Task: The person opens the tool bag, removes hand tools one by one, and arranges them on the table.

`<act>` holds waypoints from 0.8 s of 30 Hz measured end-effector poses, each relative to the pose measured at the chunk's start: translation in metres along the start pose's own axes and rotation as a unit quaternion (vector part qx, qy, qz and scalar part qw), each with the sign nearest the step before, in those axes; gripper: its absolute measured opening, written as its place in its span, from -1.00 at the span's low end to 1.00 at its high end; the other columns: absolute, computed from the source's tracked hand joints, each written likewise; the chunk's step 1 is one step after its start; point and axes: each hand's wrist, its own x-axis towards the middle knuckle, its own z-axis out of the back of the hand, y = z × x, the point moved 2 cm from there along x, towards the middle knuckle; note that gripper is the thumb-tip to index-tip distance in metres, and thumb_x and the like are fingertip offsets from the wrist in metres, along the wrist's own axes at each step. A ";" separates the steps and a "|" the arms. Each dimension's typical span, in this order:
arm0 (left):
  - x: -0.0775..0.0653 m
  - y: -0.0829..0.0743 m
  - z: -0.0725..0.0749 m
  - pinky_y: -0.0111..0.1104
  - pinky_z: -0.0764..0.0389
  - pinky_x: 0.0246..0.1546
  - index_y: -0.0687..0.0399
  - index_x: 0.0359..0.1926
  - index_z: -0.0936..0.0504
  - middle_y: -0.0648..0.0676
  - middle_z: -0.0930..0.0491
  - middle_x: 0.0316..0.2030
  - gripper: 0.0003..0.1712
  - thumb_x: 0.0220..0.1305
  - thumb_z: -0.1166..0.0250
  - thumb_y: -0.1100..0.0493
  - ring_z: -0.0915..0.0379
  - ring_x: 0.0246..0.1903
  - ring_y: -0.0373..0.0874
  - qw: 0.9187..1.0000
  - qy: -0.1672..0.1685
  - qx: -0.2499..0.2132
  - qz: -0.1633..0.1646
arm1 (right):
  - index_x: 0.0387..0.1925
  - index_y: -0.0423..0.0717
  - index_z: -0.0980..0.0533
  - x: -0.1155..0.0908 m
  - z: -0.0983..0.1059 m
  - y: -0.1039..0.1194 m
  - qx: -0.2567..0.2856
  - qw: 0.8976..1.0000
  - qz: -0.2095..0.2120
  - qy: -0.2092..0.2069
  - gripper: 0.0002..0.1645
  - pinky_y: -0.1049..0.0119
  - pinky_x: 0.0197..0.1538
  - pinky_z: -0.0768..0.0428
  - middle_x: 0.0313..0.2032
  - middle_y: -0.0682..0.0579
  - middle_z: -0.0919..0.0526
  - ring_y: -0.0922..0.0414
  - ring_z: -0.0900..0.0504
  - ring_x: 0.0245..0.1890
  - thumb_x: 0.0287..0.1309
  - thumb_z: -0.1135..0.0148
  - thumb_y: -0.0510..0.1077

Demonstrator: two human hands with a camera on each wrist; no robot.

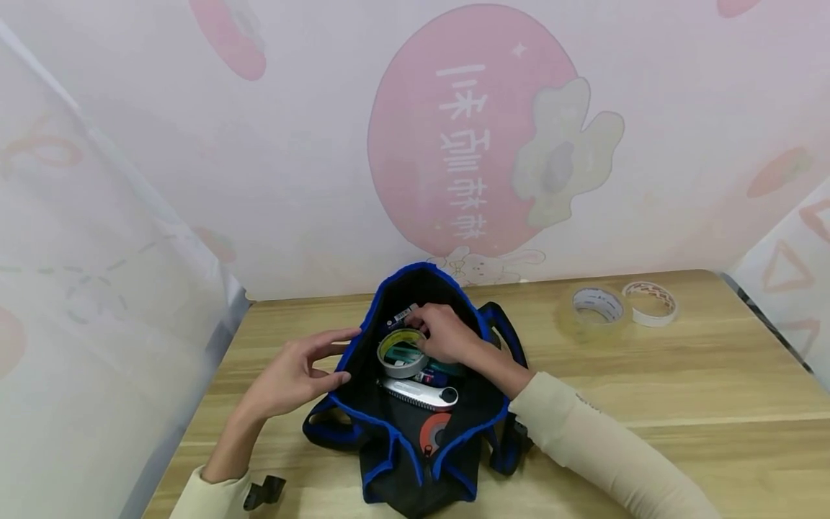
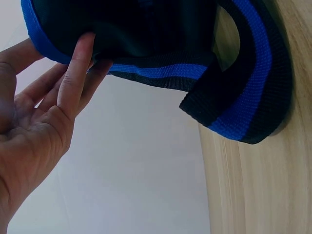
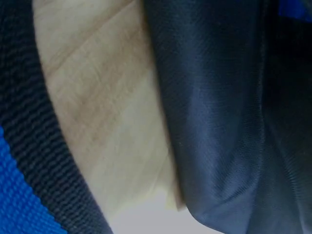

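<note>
A black tool bag with blue trim [image 1: 350,358] stands open-mouthed on the table. My left hand [image 1: 295,375] holds its left rim, thumb at the inner side and fingers outside; the left wrist view shows those fingers [image 2: 75,78] against the black wall. My right hand [image 1: 444,333] reaches into the bag, its bent fingers beside a dark labelled stick [image 1: 400,317] and a tape roll [image 1: 403,370]. Whether they pinch either one cannot be made out. Also inside lie a silver utility knife [image 1: 421,394], a blue tube-like item [image 1: 431,377], teal pieces and an orange-red disc [image 1: 434,432].
A clear tape roll [image 1: 593,306] and a white tape roll [image 1: 650,304] lie at the table's back right. Blue-and-black strap handles [image 1: 509,335] stick out from the bag's sides. A printed sheet hangs behind the wooden table [image 1: 648,375].
</note>
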 end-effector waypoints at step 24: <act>0.000 0.000 -0.001 -0.40 -0.79 -0.06 0.11 0.54 -0.46 0.32 -0.40 0.53 -0.24 0.37 -0.44 0.40 -0.49 0.38 0.41 1.000 -0.001 0.001 0.000 | 0.13 -0.14 -0.72 -0.028 0.033 0.027 -0.008 1.000 -0.010 0.010 -0.67 0.17 0.11 -0.74 0.00 -0.07 -0.78 0.08 -0.74 -0.01 0.38 -0.36 -0.27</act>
